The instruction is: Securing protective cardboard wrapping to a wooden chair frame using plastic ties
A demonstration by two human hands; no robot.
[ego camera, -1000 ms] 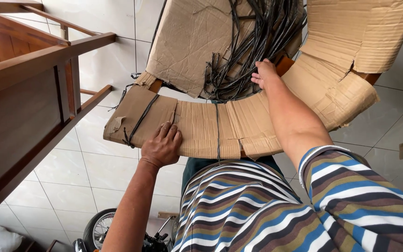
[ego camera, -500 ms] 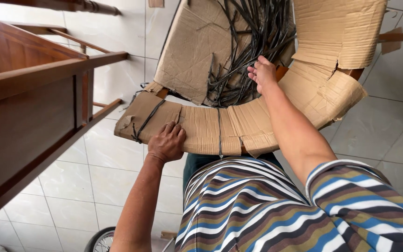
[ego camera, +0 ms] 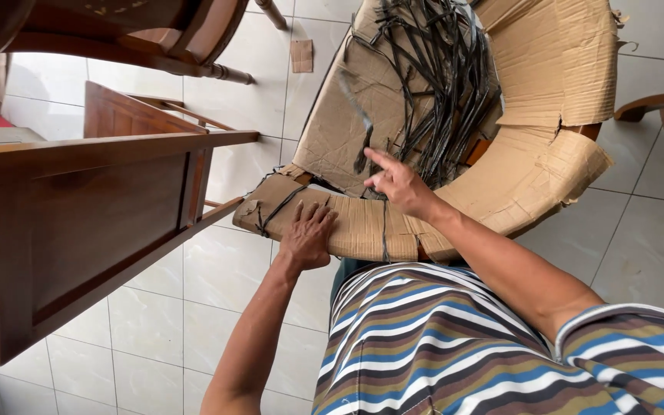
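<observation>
White glazed floor tiles are filling the background, seen from above.

Item 1: cardboard wrapping, brown and corrugated, curving around a piece of furniture whose wooden edge is showing at the right side. It is lying directly in front of the person, its near band running from left to right above the striped shirt. The upper flap is torn along its lower edge.

Item 2: bundle of black straps, lying loose in the hollow of the cardboard, spreading from the top down toward the near band. One black strap is crossing the left end of the band.

Item 3: left hand, pressing flat on the near cardboard band, palm down, fingers spread fairly wide and gripping nothing.

Item 4: right hand, hovering over the inner edge of the cardboard just beside the lower end of the straps, fingers loosely parted, index finger extending; whether a fingertip is touching a strap cannot be told.

Item 5: wooden frame, dark brown, panelled, standing at the left, apart from the cardboard.

Item 6: turned wooden chair parts, overhanging at the upper left.

Item 7: small cardboard scrap, lying on the tiles near the top.
</observation>
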